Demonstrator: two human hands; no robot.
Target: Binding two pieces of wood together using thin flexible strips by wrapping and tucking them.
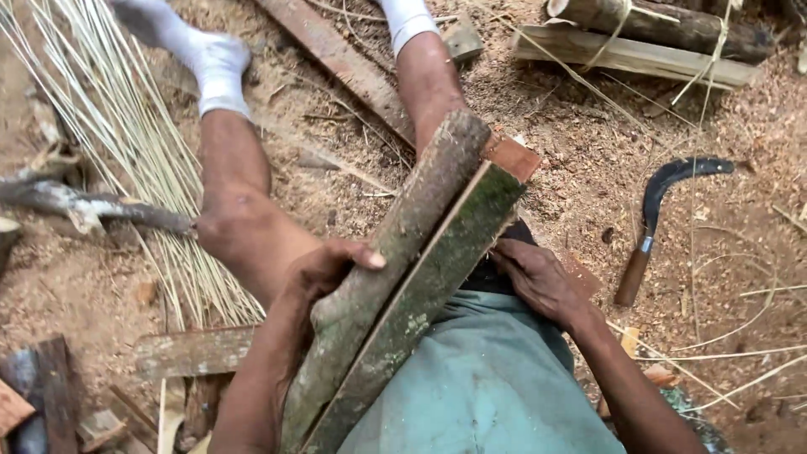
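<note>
Where it lies slantwise across the lap, the split log (412, 252) runs from the lower left up to the knees, in two parts pressed together: a round half (395, 244) with grey bark and a flat half (454, 244) with a mossy green face.

- Left hand (324, 269): wrapped about the round half from the outer side, thumb laid over the bark; a firm hold.
- Right hand (538, 282): fingers set against the outer edge of the flat half; whether they curl beneath it cannot be told.
- Step in hand, as judged: the two halves are held together and steadied on the lap, with no tool in either hand.
- Further handling would call for one hand to keep both halves from sliding, since freeing the other leaves the log resting on cloth alone.

Surroundings:
- green cloth (496, 387) over the lap;
- curved knife (664, 210) with wooden handle, on the ground to the right, well apart;
- thin pale strips (126, 134), fanned out to the left;
- tied bundle of wood (656, 38), top right;
- sawdust-strewn ground (740, 109).
</note>
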